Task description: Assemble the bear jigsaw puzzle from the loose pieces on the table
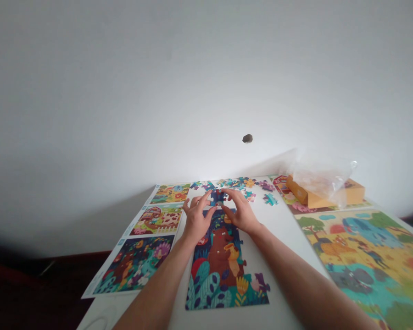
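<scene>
A partly joined jigsaw puzzle (223, 256) with a brown bear lies flat in the middle of the table. Just beyond its far edge, my left hand (198, 217) and my right hand (241, 211) hold a small dark-blue puzzle section (219, 198) from either side. Thumbs and fingers of both hands pinch its edges. Whether that section touches the bear puzzle I cannot tell. Loose puzzle pieces (239, 183) are spread behind my hands, and one teal piece (270, 199) lies apart to the right.
On the left a reference sheet (134, 247) shows three pictures. To the right lie a finished savanna puzzle (361, 256) and an orange box (354, 192) under a clear plastic bag (325, 176). A white wall (206, 91) with a hole (247, 138) stands behind the table.
</scene>
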Demonstrator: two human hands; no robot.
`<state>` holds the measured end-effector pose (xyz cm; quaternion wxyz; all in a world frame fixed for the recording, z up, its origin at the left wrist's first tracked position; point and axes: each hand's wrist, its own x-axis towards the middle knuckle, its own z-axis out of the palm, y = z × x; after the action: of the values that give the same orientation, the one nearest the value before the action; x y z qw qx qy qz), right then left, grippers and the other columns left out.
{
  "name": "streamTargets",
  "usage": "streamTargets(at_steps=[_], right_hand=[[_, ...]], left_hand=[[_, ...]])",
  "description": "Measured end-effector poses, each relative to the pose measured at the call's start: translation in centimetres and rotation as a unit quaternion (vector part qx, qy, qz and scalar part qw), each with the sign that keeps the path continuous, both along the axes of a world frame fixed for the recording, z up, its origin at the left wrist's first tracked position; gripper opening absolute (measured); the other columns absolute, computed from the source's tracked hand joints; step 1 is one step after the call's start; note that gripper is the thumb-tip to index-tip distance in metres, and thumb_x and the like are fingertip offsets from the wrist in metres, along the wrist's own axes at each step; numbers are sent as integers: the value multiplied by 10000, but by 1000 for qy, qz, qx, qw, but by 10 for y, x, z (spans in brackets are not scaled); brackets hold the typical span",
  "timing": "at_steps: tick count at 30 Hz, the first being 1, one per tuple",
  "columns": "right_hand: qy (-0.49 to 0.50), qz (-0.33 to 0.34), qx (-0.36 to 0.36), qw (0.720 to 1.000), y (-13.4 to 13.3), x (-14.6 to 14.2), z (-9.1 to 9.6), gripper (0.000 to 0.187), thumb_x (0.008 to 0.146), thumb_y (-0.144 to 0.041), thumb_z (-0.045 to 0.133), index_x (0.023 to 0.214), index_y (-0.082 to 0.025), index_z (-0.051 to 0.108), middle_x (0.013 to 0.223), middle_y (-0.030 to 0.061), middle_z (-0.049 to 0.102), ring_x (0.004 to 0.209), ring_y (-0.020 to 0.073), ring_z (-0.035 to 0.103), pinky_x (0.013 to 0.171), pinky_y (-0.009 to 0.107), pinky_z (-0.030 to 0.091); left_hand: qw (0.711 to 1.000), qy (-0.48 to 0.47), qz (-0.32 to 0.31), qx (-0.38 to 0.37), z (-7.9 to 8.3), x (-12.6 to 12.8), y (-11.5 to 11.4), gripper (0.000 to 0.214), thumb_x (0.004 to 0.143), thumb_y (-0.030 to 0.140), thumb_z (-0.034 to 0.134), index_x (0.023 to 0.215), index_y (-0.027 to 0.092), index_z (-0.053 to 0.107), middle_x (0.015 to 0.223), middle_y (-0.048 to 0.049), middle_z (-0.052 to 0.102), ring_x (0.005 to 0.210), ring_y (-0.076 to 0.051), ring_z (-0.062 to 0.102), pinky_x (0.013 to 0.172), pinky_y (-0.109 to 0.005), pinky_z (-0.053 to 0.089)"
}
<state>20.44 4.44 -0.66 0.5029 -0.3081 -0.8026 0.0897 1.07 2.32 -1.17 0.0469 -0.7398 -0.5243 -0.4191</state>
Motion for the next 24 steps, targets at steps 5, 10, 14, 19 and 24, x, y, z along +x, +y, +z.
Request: streamTargets(at_steps=[5,10,14,19,24], right_hand=[[10,-113,11,993,7,6,-3,472,908,-274,597,1366,-252,485,1262,106,622,1088,282,567,933,451,433],[31,-196,11,980,11,9,-6,432,904,-310,604,1321,-233,521,1213,102,646,1080,281,550,914,429,393],[44,-228,20,973,11,9,-6,418,908,-328,601,1308,-236,526,1194,99,654,1055,278,544,924,434,359],[58,-253,35,965,10,8,-3,392,909,-334,617,1284,-247,545,1177,87,666,1050,273,534,924,424,341],[63,-252,39,965,8,10,1,398,913,-342,622,1295,-256,548,1162,83,669,1037,264,539,938,433,333]], left_hand=[[999,5,-23,-40,1,1,-2,663,949,288,561,1532,231,250,1018,-71,758,1162,-249,597,1152,-542,187],[987,63,-96,-111,5,3,-9,754,861,348,679,1516,283,309,1159,-66,723,1240,-281,510,1146,-588,170],[963,134,-160,-168,7,4,-13,615,737,429,786,1315,359,589,1322,-55,637,1278,-337,448,1140,-651,142],[952,162,-178,-189,11,3,-14,440,764,429,760,1195,390,678,1326,-45,634,1250,-351,460,1107,-709,162],[951,163,-176,-195,13,0,-14,446,742,410,778,1177,382,686,1330,-49,631,1258,-359,463,1099,-722,173]])
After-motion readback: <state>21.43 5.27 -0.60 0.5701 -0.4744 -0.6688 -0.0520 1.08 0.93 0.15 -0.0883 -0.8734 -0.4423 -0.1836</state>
